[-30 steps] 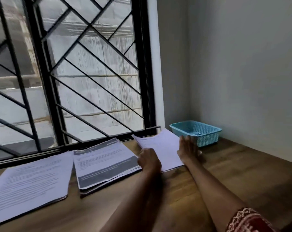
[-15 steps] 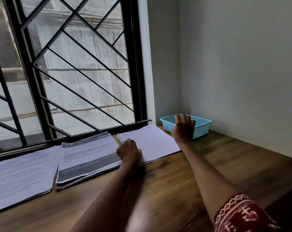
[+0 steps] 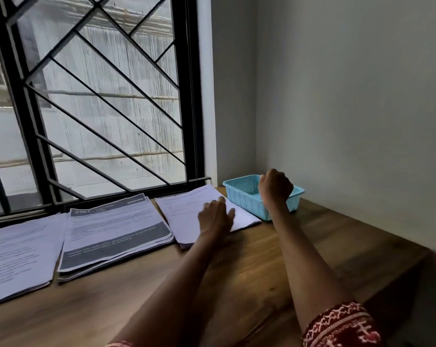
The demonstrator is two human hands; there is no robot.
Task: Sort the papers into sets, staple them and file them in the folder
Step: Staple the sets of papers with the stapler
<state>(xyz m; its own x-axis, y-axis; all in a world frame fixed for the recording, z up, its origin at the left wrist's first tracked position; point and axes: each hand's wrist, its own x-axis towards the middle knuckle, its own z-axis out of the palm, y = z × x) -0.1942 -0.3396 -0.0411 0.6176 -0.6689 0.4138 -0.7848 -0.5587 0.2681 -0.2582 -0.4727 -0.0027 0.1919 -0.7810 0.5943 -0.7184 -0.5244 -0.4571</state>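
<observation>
Three paper stacks lie along the window edge of the wooden table: a white left stack (image 3: 19,256), a middle stack (image 3: 117,234) with dark bands on its top sheet, and a white right stack (image 3: 184,209). My left hand (image 3: 215,217) rests flat on the right stack's near edge, fingers spread. In the far corner stands a blue plastic basket (image 3: 239,196). My right hand (image 3: 274,187) hangs over it with the back toward me and the fingers curled down into it. What those fingers hold, if anything, is hidden.
The table (image 3: 299,259) meets a grey wall on the right and a barred window (image 3: 107,108) at the back. The table's right edge drops off near the wall. Bare wood lies in front of the stacks.
My right hand left the right stack, reached to the basket and curled over it. My left hand slid up the right stack and flattened.
</observation>
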